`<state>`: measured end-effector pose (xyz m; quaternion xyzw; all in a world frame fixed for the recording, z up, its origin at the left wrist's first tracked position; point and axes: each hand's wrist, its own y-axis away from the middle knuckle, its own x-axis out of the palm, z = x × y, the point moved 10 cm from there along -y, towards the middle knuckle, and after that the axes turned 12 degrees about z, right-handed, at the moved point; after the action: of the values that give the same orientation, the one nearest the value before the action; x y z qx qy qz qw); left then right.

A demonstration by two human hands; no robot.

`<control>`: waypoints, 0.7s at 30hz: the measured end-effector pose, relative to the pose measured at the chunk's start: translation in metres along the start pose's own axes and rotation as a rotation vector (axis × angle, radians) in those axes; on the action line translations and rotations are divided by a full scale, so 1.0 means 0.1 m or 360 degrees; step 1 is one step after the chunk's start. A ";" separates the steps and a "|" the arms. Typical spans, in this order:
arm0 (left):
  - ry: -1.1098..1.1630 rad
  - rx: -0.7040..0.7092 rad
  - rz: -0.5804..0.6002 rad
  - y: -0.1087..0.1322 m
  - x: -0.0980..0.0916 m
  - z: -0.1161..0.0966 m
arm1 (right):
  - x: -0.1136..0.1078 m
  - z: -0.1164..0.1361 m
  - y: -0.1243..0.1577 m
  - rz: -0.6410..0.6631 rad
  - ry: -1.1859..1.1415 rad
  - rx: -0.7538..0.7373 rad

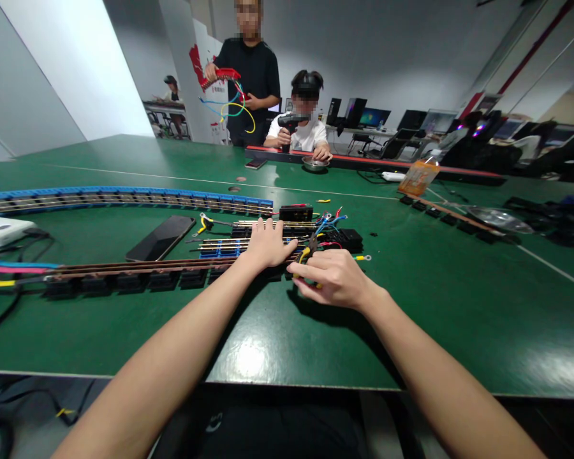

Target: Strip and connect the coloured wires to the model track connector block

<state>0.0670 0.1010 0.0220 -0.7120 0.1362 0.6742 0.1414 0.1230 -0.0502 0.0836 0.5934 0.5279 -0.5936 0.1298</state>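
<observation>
My left hand lies with its fingers stretched over short blue and black rail blocks topped with brass-coloured strips. Beside it, my right hand is closed around yellow-handled pliers, whose dark jaws point up and away from me at the right end of the blocks. What the jaws touch is too small to make out. Thin blue and red wires with ring terminals spread out just beyond the pliers. A long strip of black holders with copper bars runs left from under my left hand.
A phone lies behind the long strip, with a curved blue rail farther back. To the right stand an orange drink bottle and another copper strip. Across the table, one person holds a drill near a metal bowl; another holds a red wired piece.
</observation>
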 end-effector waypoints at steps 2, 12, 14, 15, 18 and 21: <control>0.0008 0.0003 0.0010 0.00 0.00 0.00 | -0.04 -0.03 0.02 -0.0062 -0.0014 0.0017; -0.0006 0.0005 0.0023 0.00 0.00 0.00 | -0.35 -0.29 0.19 -0.0550 -0.0107 0.0323; -0.0010 0.0004 0.0007 0.00 -0.01 0.00 | -0.37 -0.35 0.23 -0.0601 -0.0106 0.0425; -0.0011 0.0002 0.0003 0.00 0.00 0.00 | -0.38 -0.38 0.25 -0.0617 -0.0105 0.0475; -0.0009 -0.0004 0.0006 0.00 0.00 0.00 | -0.37 -0.45 0.31 -0.0647 -0.0130 0.0592; -0.0011 -0.0009 0.0006 -0.01 0.01 0.01 | -0.37 -0.50 0.35 -0.0670 -0.0162 0.0696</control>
<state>0.0669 0.1020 0.0213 -0.7098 0.1351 0.6772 0.1387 0.1881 -0.0426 0.1116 0.4543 0.4918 -0.7360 -0.1005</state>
